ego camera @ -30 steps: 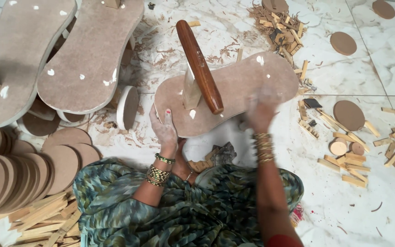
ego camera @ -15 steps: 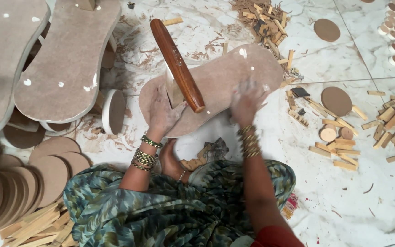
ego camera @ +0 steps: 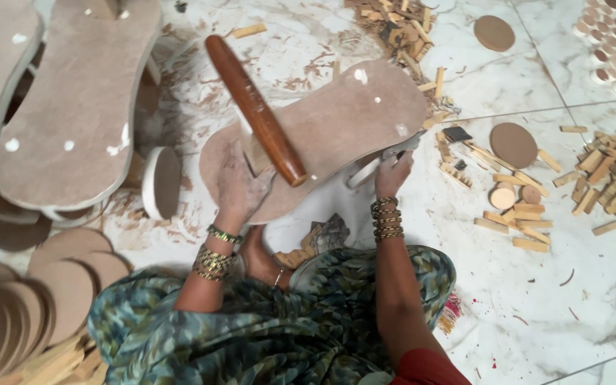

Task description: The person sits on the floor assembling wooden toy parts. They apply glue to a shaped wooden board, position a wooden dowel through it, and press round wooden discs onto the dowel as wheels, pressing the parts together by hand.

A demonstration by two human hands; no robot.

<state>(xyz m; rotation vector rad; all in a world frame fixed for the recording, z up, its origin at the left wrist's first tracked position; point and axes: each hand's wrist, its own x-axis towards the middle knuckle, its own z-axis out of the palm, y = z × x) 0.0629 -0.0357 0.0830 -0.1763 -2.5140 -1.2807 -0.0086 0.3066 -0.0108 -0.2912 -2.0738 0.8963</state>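
The left hand (ego camera: 240,187) lies flat and open on the big foot-shaped board (ego camera: 344,121), which sits on the white floor (ego camera: 536,285) in front of the person. The right hand (ego camera: 393,173) grips the board's edge. A brown wooden stick (ego camera: 254,108) rests across the board, and small wood blocks (ego camera: 607,185) lie to the right.

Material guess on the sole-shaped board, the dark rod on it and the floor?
Sole-shaped board: likely fibreboard or pressed wood, matte tan, pale raw edge. Dark rod: probably turned wood, glossy brown, varnished sheen. Floor: looks like polished marble or veined tile, white with grey veins.
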